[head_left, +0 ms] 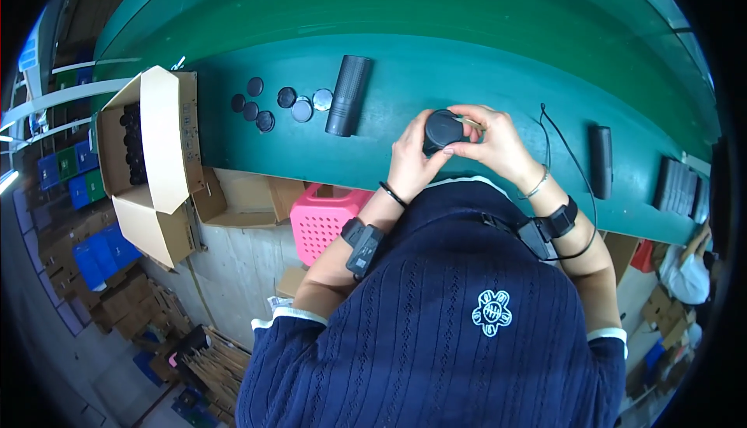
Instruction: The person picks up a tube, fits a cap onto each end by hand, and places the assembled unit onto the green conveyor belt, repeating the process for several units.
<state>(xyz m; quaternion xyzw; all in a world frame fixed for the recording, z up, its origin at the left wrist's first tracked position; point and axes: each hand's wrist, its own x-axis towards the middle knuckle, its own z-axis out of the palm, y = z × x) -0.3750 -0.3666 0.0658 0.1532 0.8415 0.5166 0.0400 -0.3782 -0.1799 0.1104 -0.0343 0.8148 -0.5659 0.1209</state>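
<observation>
Just in front of my chest, both hands are closed round a black cylinder (443, 129), its round, smooth end turned up toward me. My left hand (410, 152) wraps its left side with fingers and thumb. On the right, my right hand (502, 144) grips the rim with the thumb low and the fingers above. A thin, pale yellowish piece (471, 124) shows between those right fingers; its kind is unclear. To the left a ribbed black cylinder (348, 95) lies on the green table (272, 148). Beside it are several round black caps (286, 97) and a shiny, pale-faced disc (322, 99).
An open cardboard box (167, 140) with black pieces inside stands at the left. A pink perforated stool (315, 226) is below the table edge. Right of my hands are a black cable (574, 152), another black cylinder (601, 162) and several more (677, 187). A co-worker (685, 272) is far right.
</observation>
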